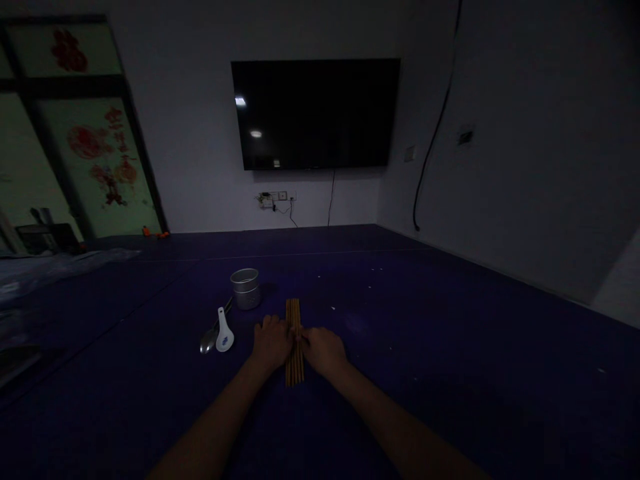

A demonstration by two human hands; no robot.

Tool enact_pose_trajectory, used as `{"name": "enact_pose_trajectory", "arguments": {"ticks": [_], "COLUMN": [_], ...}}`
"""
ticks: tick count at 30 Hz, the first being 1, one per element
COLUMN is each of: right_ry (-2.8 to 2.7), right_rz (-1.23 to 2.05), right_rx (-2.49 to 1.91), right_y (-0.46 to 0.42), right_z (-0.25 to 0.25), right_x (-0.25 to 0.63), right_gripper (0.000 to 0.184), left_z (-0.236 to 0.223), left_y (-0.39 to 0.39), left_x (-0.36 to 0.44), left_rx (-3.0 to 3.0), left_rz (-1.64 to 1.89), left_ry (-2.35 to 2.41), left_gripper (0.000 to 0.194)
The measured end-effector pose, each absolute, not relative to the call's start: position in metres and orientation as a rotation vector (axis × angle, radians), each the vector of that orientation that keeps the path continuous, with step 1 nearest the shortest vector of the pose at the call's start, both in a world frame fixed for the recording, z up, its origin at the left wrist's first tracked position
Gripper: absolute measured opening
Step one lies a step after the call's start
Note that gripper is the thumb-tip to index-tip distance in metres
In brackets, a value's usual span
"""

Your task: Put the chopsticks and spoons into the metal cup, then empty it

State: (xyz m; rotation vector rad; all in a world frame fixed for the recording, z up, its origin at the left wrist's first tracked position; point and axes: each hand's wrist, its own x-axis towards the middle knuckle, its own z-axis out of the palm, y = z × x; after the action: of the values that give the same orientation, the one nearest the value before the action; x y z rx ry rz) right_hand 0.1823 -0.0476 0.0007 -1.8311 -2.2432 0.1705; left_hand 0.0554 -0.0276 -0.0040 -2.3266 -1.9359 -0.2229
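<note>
Several wooden chopsticks (295,370) lie side by side on the dark purple surface, pointing away from me. My left hand (273,342) presses in from their left side, its fingers curled and its thumb side against them. From the right, my right hand (324,350) is closed with thumb and fingertips at the middle of the same bundle. Both thumbs meet over the chopsticks and hide part of them. To the left lie a white ceramic soup spoon (225,339) with a blue mark and a metal spoon (208,341). A metal cup (245,290) stands upright behind them.
The purple surface (450,387) reaches to the walls, with small white scraps on it. Clear plastic sheeting (65,267) lies at the far left. A black television (320,117) hangs on the back wall, and a dark cable (433,140) runs down the right wall.
</note>
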Motion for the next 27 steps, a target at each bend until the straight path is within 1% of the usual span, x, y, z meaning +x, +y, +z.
{"name": "enact_pose_trajectory", "arguments": {"ticks": [11,18,27], "right_ry": [-2.24,-2.232,-2.228], "right_rz": [0.161,0.167,0.18], "right_rx": [-1.83,-1.816,-1.824], "right_y": [-0.0481,-0.0496,-0.0474], "right_z": [0.0004,0.0012,-0.001], "right_x": [0.1831,0.1835,0.183], "right_gripper": [0.035,0.034,0.034], "left_z": [-0.0029,-0.0063,-0.0047], "left_y": [-0.0269,-0.0254,-0.0265], "left_x": [0.0549,0.0535,0.0541], "left_rx": [-2.341,-2.351,-2.349], "left_rz": [-0.201,-0.265,-0.265], "left_ry": [-1.937,-1.914,-1.921], "left_gripper": [0.046,0.048,0.052]}}
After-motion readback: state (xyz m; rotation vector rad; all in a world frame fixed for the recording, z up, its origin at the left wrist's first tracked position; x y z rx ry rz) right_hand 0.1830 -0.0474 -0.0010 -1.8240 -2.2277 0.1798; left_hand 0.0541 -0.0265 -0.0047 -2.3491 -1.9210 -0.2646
